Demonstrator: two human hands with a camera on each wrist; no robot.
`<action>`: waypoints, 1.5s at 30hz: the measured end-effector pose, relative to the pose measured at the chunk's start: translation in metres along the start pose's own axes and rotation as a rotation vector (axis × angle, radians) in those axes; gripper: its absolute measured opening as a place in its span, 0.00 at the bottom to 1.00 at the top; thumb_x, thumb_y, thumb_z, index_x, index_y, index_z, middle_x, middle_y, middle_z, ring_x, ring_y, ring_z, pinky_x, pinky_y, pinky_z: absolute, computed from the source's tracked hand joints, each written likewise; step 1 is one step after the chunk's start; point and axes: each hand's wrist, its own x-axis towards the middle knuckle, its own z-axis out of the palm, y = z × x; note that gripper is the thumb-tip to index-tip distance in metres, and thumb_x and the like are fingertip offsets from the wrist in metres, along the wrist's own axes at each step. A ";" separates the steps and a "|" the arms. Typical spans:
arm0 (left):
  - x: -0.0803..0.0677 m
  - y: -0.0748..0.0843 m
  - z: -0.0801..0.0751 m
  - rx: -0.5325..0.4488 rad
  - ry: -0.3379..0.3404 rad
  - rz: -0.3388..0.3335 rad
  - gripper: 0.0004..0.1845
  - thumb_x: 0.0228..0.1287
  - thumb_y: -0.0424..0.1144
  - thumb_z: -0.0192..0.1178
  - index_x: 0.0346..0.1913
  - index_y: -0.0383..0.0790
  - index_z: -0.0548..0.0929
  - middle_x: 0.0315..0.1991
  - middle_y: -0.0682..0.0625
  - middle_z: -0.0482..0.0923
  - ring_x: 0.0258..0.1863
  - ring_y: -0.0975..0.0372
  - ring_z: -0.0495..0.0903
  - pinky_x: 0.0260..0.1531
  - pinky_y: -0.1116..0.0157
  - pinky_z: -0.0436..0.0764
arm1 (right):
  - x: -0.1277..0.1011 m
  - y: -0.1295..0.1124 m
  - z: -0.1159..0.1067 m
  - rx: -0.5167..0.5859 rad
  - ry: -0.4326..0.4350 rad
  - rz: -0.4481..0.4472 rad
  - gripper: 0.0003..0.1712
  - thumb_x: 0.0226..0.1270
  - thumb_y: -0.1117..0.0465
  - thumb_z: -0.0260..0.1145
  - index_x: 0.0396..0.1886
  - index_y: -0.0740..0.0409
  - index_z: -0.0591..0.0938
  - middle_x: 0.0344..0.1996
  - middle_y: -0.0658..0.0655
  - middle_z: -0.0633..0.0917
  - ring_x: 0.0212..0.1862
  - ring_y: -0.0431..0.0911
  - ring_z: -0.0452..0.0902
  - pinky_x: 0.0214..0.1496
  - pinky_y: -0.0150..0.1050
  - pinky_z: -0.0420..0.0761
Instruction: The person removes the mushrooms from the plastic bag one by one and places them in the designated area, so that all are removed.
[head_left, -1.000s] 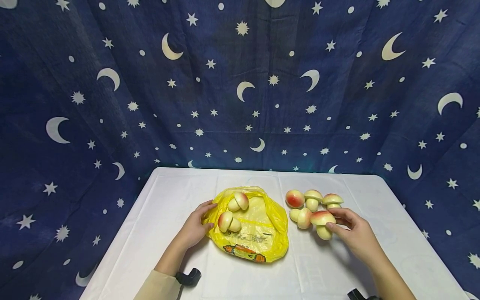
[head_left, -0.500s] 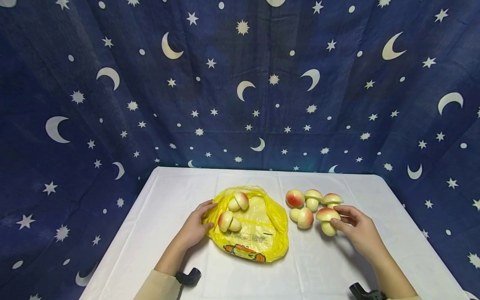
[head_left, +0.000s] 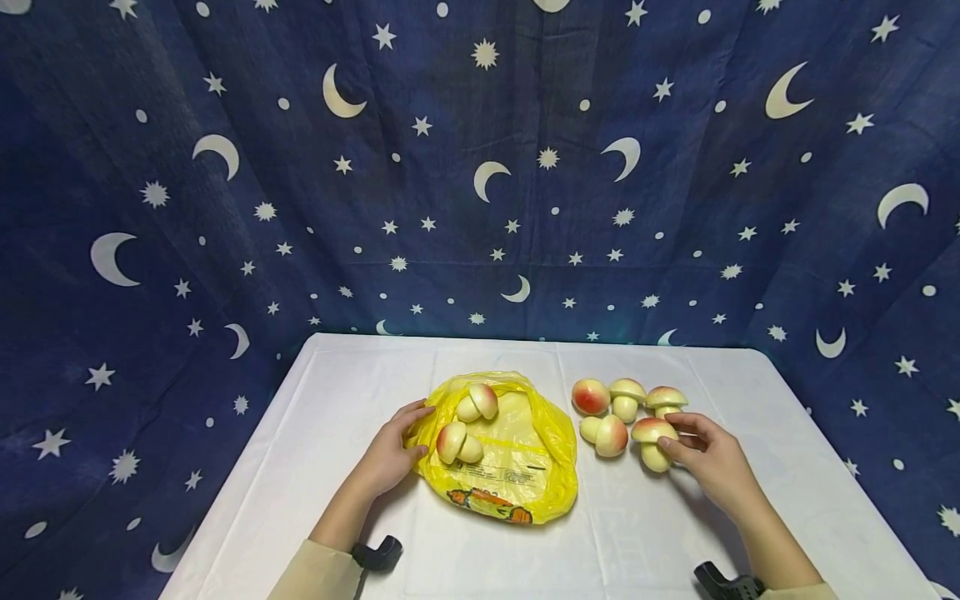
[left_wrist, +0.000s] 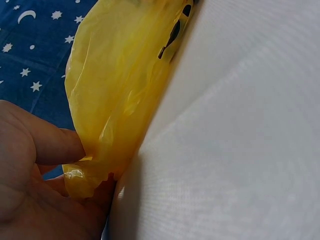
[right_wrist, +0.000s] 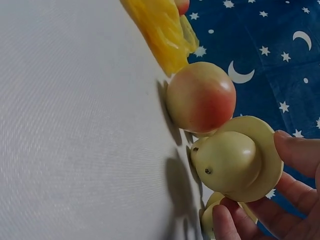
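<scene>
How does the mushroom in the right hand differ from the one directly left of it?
The held mushroom is pinched by the right hand; the neighbouring mushroom lies on the white table, untouched. The held mushroom has its cap uppermost; the neighbouring mushroom lies sideways, stem pointing left. Both have pale stems and red-tinged caps.

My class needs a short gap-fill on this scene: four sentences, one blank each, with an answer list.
1. The left hand grips the edge of a bag whose colour is ____.
2. The number of mushrooms visible in the bag is ____.
3. Not counting the held mushroom in the right hand, those on the white table outside the bag number ____.
4. The blue backdrop shows stars, dots and crescent ____.

Missing words: yellow; two; four; moons.
</scene>
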 end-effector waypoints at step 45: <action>0.000 0.001 0.000 -0.007 0.002 -0.012 0.33 0.68 0.24 0.66 0.75 0.44 0.78 0.84 0.47 0.64 0.86 0.43 0.58 0.85 0.39 0.57 | 0.016 0.009 0.012 -0.139 -0.052 0.061 0.34 0.77 0.48 0.71 0.70 0.67 0.77 0.67 0.72 0.82 0.65 0.64 0.82 0.47 0.18 0.78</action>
